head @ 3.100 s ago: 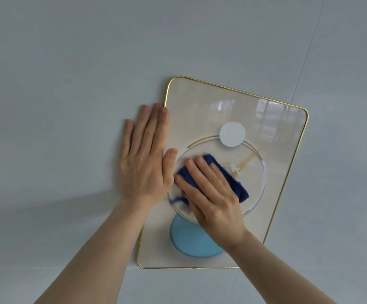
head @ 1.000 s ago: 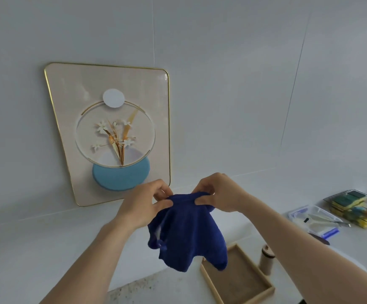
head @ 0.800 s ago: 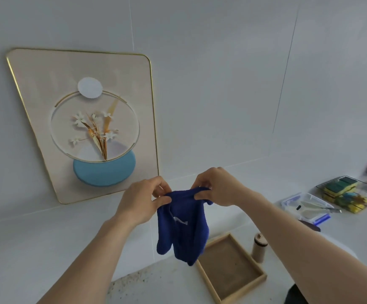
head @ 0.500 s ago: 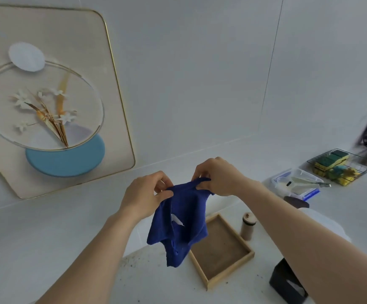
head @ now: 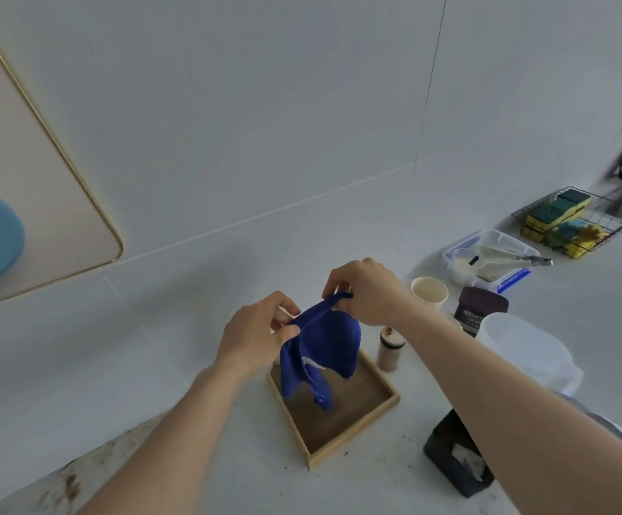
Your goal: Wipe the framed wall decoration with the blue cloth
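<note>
Head view: left hand [head: 255,330] and right hand [head: 367,291] each pinch top edge of dark blue cloth [head: 320,351] — cloth hangs above shallow wooden tray [head: 354,434] on white worktop [head: 227,459]; gold-framed wall decoration [head: 34,187] at far left, well apart from cloth.

The dark blue cloth [head: 320,347] hangs limp, pinched along its top edge; the gold-rimmed beige framed wall decoration [head: 38,202] sits far left, cropped
</note>
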Demonstrator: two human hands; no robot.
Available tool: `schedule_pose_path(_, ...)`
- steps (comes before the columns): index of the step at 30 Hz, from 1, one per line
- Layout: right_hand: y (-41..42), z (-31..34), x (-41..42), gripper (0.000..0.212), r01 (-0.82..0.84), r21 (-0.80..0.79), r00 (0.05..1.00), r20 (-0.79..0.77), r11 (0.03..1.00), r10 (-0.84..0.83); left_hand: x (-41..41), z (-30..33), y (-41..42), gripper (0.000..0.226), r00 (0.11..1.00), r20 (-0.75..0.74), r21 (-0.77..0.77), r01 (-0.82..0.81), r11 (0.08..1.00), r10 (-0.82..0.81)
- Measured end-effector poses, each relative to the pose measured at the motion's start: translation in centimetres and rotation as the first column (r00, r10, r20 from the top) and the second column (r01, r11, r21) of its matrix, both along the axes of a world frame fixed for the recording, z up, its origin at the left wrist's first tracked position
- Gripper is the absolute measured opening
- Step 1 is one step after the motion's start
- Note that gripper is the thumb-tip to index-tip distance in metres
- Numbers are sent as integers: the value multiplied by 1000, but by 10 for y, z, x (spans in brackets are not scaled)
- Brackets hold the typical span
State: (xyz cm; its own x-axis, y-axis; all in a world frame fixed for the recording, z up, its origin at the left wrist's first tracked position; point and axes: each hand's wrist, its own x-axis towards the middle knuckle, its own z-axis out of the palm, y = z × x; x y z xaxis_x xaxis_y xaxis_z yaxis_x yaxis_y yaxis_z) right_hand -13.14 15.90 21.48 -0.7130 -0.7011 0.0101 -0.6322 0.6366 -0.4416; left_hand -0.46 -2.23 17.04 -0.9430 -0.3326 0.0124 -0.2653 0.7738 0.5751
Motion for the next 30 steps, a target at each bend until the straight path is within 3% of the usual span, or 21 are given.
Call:
schedule_pose_path(11,13,-130,1,42,10,3,990,139,1000,-10,-18,-109,27,21,995,84,-181,-29,983,45)
schedule_pose_path(14,21,-173,6,41,-29,104,990,143,994,14,-10,-139,35,22,990,140,-233,23,972,10)
schedule_pose_path(18,33,-225,24,53,-144,305,967,244,942,69,5,-173,42,51,928,367,-211,144,967,-59)
schedule_pose_path(23,50,-262,45,67,-237,446,943,320,863,94,28,-199,43,78,775,620,-176,291,940,-124)
schedule_pose_path(25,52,-264,48,74,-238,487,949,300,841,95,34,-202,42,82,741,659,-184,321,929,-125)
schedule_pose_path(30,51,-248,54,87,-179,451,957,285,874,50,46,-189,38,86,792,595,-178,294,939,-135)
